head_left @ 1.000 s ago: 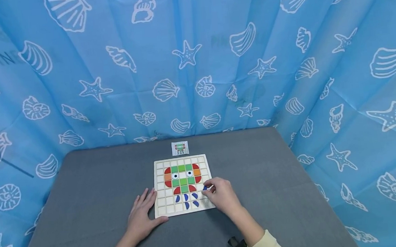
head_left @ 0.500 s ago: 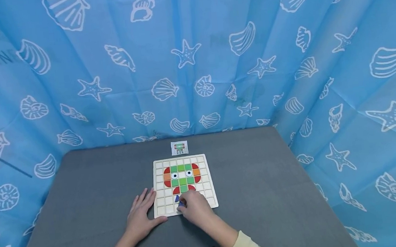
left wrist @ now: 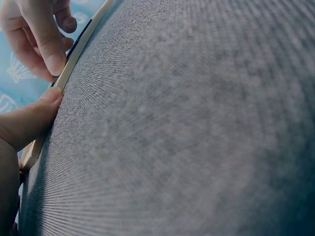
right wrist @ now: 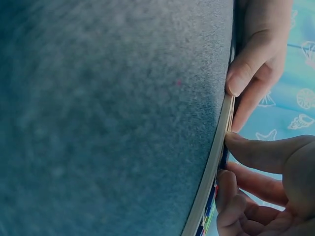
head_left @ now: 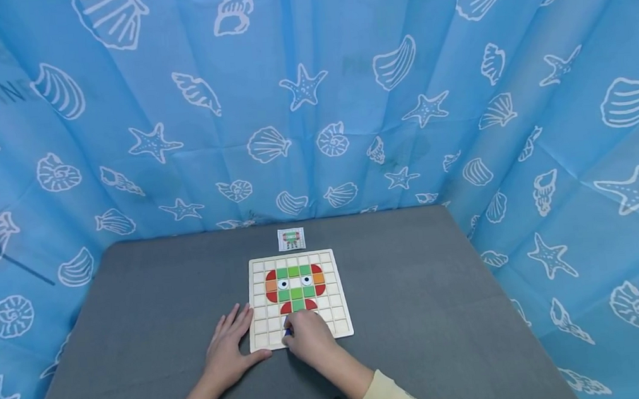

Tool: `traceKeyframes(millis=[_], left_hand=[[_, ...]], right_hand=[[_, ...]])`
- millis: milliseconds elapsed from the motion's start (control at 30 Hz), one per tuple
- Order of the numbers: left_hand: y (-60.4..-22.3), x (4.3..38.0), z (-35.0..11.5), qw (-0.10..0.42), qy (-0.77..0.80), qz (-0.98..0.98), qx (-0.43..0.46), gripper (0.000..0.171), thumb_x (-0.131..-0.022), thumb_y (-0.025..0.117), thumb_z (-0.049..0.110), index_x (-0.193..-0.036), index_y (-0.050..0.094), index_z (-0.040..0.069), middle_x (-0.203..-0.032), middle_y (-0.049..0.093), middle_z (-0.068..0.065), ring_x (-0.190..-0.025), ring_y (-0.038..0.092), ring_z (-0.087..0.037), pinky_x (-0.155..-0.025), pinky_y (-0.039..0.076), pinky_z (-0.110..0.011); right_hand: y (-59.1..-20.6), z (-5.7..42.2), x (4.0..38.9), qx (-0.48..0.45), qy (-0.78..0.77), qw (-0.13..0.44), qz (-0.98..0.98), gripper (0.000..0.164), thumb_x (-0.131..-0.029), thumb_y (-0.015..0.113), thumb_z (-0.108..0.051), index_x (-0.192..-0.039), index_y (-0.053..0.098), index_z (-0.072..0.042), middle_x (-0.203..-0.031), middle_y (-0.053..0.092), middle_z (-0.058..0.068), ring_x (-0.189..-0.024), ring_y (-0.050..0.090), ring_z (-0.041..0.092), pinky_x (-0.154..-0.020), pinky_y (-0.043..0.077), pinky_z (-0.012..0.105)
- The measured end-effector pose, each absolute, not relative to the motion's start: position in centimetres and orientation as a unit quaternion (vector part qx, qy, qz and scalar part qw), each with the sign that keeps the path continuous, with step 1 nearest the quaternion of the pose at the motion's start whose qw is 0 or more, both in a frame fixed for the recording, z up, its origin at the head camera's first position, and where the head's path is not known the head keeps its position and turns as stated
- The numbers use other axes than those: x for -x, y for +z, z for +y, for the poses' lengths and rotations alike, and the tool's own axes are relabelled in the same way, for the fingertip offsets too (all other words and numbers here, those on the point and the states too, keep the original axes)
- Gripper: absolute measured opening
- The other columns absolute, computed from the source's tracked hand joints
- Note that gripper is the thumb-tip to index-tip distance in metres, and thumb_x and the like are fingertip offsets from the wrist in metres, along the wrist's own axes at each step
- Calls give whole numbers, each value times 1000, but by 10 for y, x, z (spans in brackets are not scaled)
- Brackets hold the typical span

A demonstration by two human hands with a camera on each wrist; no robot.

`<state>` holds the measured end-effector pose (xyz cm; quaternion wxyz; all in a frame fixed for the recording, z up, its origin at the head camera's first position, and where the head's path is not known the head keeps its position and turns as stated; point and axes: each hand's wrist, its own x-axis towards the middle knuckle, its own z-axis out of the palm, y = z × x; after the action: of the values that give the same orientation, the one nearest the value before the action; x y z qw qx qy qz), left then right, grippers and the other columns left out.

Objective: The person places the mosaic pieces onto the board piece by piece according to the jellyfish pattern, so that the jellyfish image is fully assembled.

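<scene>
A pale wooden grid board [head_left: 335, 287] lies on the table, bearing green, red and orange tiles and two eye tiles [head_left: 306, 281] laid out as a figure. My left hand [head_left: 230, 347] rests at its front left corner, fingers extended along the left side and thumb [left wrist: 49, 96] at the front edge. Over the lower rows, my right hand [head_left: 311, 338] pinches a small blue tile [head_left: 288, 333] close to the front edge. In the right wrist view, blue [right wrist: 224, 158] shows between its thumb and finger. This hand hides most of the lower cells.
A small picture card [head_left: 291, 239] showing a similar coloured figure lies just behind the board. The table [head_left: 419, 292] has a grey cloth cover. A blue curtain [head_left: 305, 163] with white shells and starfish surrounds the back and sides.
My right hand has moved left from the board's right side to its lower middle, carrying the blue tile and covering the blue tiles there. The left hand has stayed in place.
</scene>
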<state>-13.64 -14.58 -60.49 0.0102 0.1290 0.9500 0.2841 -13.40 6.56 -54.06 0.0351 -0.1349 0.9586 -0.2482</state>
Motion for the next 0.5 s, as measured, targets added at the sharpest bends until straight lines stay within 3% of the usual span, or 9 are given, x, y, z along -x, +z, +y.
traceKeyframes(millis=[333, 500], left_hand=[[-604, 136, -145, 11, 294, 947, -127, 109, -72, 75, 72, -155, 41, 9, -161, 39, -9, -153, 26, -35, -124, 17, -54], [-607, 136, -146, -2, 295, 945, -139, 106, -72, 78, 69, -153, 45, 8, -159, 41, -9, -152, 29, -36, -123, 19, -56]], right_hand=[[-539, 66, 132, 131, -240, 34, 961, 16, -82, 85, -19, -91, 78, -9, -74, 65, -3, -64, 54, 9, -57, 46, 24], [-535, 78, 130, 128, -245, 3, 961, 15, -84, 84, -23, -91, 78, -11, -75, 64, -5, -65, 53, 7, -55, 43, 22]])
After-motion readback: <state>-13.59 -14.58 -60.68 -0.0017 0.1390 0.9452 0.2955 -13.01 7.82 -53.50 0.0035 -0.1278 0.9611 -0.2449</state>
